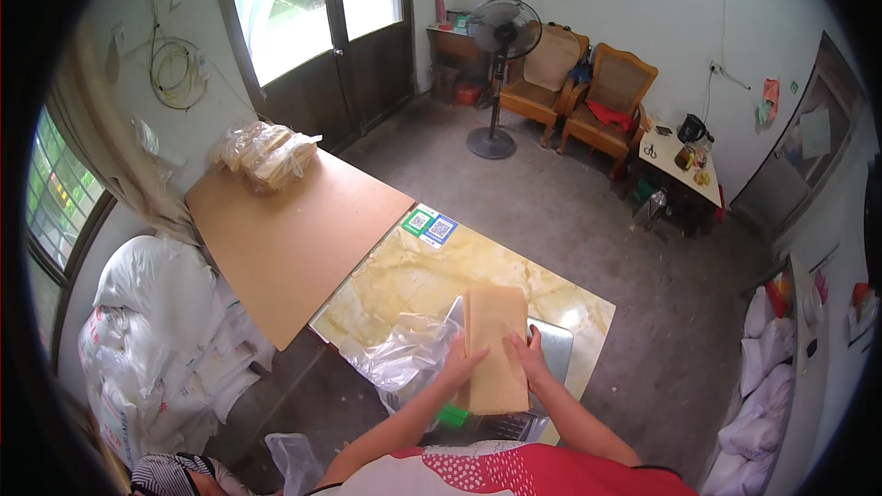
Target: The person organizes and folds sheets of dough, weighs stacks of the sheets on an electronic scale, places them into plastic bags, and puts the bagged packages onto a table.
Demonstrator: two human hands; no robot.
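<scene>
Between both hands I hold a thick tan rectangular stack (496,340), which looks like layered sheets; its exact kind I cannot make out. My left hand (461,365) presses its left side, the thumb lying over the top face. On the opposite side my right hand (530,355) grips the edge. Below the stack is a device with a silver plate (557,346) and dark keys (507,426), partly covered by the stack and my arms. A crumpled clear plastic bag (397,354) lies beside my left hand on the yellow marbled tabletop (478,262).
Bagged tan bundles (266,154) lie on a brown board (303,230) adjoining the table. White sacks (161,340) are piled at left, others (758,395) at right. Part of another person (175,475) shows at lower left. A standing fan (501,73) and wooden chairs (606,106) stand farther back.
</scene>
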